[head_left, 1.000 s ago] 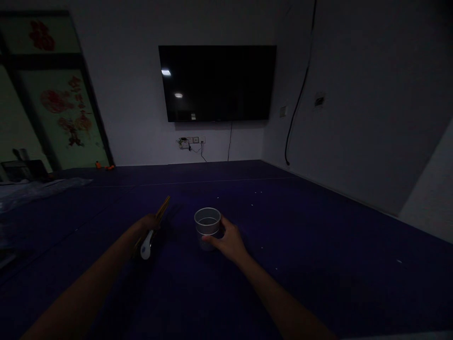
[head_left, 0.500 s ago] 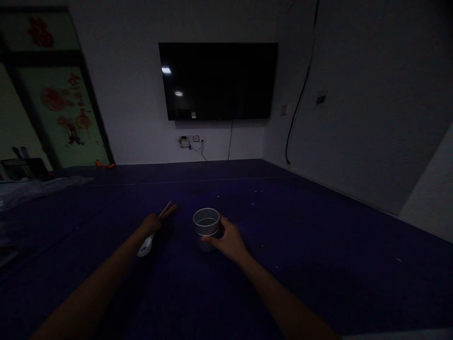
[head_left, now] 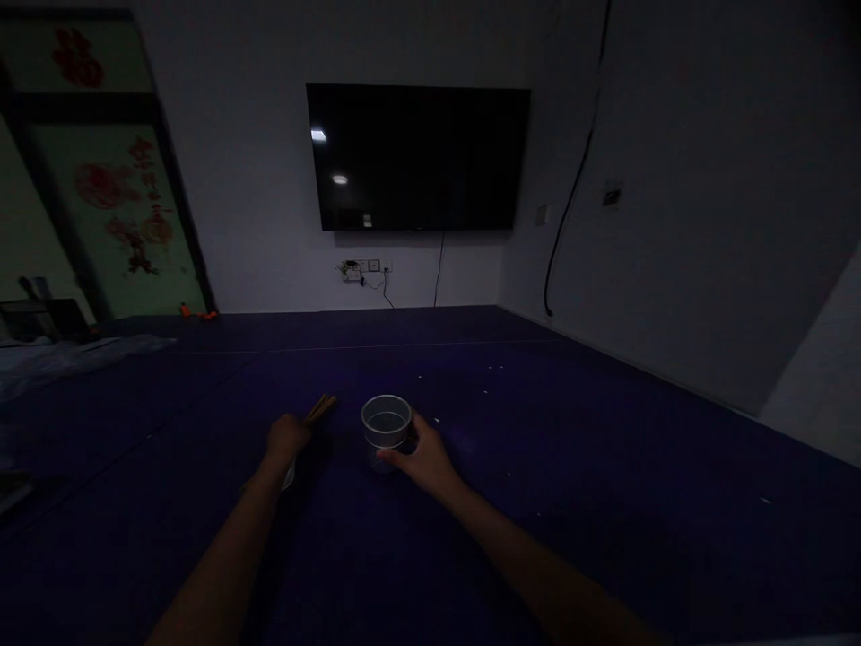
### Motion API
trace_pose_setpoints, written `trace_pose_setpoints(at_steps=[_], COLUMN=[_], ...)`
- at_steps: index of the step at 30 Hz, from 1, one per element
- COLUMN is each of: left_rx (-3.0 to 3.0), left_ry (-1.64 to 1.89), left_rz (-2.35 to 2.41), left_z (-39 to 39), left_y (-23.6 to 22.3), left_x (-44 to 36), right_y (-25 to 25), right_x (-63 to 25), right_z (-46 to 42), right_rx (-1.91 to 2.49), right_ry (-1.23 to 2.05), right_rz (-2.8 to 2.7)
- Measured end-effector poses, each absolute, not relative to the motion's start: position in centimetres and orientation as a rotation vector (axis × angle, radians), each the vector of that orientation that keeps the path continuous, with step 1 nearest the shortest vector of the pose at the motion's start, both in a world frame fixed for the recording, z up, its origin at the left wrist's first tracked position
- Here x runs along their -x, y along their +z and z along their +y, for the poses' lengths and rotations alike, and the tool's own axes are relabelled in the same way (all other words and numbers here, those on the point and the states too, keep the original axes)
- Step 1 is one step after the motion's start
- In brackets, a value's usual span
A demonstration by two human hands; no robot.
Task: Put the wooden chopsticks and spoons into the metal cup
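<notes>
My left hand [head_left: 286, 441] is closed round a bundle of chopsticks [head_left: 321, 409], whose tips point forward and to the right. Below that hand shows part of a white spoon [head_left: 289, 475], mostly hidden by the wrist; it appears to be in the same grip. My right hand [head_left: 429, 459] has its thumb and fingers round the right side of a round grey utensil holder [head_left: 386, 437] with pale rims. The holder is upright with its mouth facing up, and no utensils show in it. The chopsticks' tips are left of the holder, apart from it.
A dark blue surface [head_left: 605, 538] with small white specks stretches to the walls. Clear plastic sheeting [head_left: 87, 354] and a dark rack [head_left: 60, 318] are at the left, small orange items [head_left: 202, 314] by the door. A television [head_left: 417, 157] hangs ahead; a black cable [head_left: 571, 188] hangs to its right.
My left forearm has swung right and now covers most of the spoon. The chopsticks have drawn closer together. The holder and my right hand have shifted slightly left.
</notes>
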State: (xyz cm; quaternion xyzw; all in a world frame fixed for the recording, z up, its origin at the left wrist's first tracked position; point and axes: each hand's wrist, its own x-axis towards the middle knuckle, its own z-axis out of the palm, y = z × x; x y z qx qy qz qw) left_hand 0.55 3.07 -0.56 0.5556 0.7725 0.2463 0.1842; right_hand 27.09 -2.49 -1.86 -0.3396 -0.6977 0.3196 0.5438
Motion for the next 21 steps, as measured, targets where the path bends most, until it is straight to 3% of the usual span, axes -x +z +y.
trace_pose_setpoints(at_steps=[10,21], left_rx=[-1.561,-1.602], left_ry=[0.598,0.616], left_rz=[2.425,2.393], left_z=[1.4,1.5], left_y=[-0.1,-0.4], left_x=[0.3,1.3], right_y=[-1.3,-2.7], right_x=[-17.8,-15.6], right_z=[2.0,4.0], right_rx=[0.914,0.948], right_ry=[0.679,0.634], right_rz=[-1.63,-1.602])
